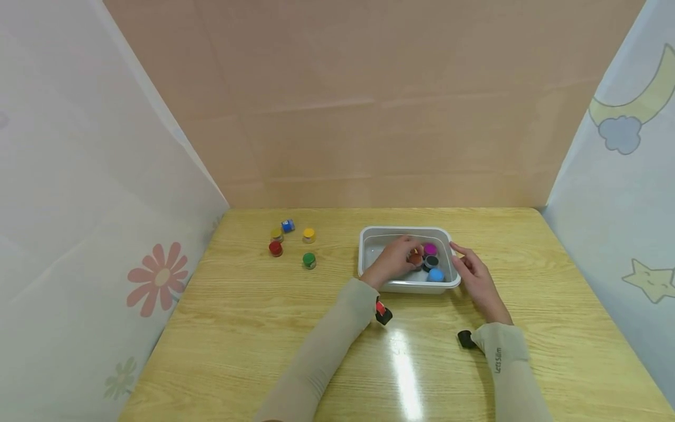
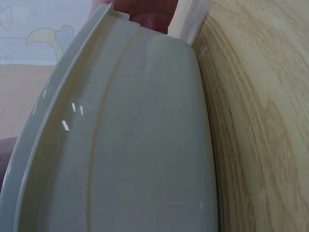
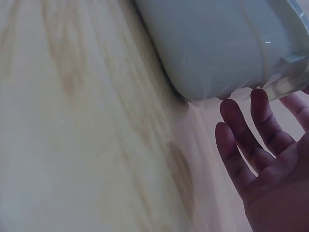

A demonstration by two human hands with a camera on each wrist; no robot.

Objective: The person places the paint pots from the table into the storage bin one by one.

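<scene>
Head: right hand (image 1: 477, 280) at tray rim (image 1: 408, 284)

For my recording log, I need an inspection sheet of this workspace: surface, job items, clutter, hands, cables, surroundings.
Surface: wood-grain table, bright glare near the front.
Job's things: white tray holding magenta, black, light-blue and brown-lidded jars; green, red, blue and two yellow-lidded jars outside, left of it.
Clutter: nothing seen.
Hands: left hand grips the brown-lidded jar inside the tray; right hand touches the tray's right end.
Cables: nothing seen.
Surroundings: brown back wall; pale side walls with printed pictures.
</scene>
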